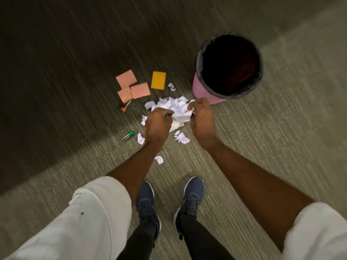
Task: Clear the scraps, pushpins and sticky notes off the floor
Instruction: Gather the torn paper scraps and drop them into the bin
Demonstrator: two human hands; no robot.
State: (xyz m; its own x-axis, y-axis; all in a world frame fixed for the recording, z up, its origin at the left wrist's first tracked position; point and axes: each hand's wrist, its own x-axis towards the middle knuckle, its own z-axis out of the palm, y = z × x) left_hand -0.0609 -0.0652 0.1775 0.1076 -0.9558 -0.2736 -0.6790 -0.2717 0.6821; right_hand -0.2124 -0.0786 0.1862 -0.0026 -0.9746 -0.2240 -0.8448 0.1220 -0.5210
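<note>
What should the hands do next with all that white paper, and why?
Probably lift the bunch of white scraps to the pink bin and drop it in. Both the left hand and right hand already grip it, and the open bin stands right beside them.

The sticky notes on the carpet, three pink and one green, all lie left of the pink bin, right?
Not quite. The head view shows three pink sticky notes and one orange note, not green. They do all lie left of the pink bin.
</note>
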